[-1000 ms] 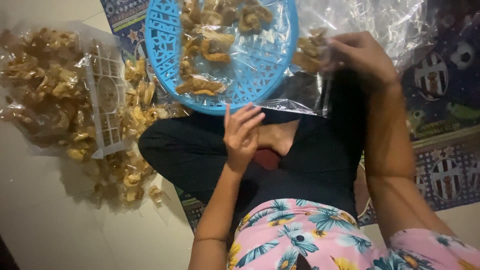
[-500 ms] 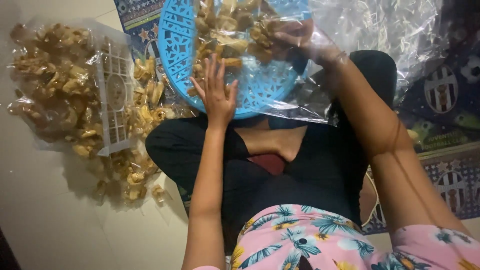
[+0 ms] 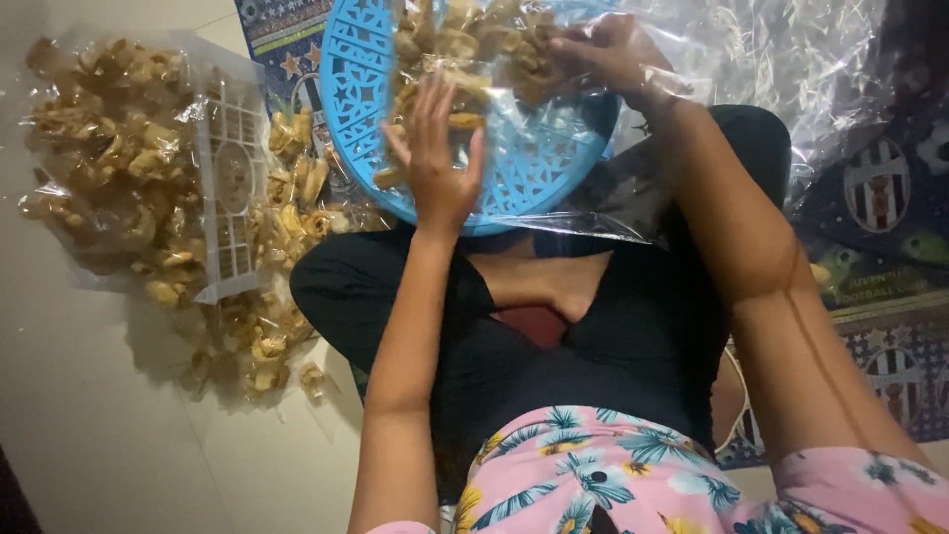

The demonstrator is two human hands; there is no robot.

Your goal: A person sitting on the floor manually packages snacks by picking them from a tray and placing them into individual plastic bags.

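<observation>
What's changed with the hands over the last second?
The left hand rose from the lap and now lies flat on the blue basket, among the snacks. The right hand moved from the clear bag into the basket's snacks. The white tray and bagged snacks beside it stayed put.

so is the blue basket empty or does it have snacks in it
Not empty: the blue basket holds golden snack pieces in its upper part.
</observation>
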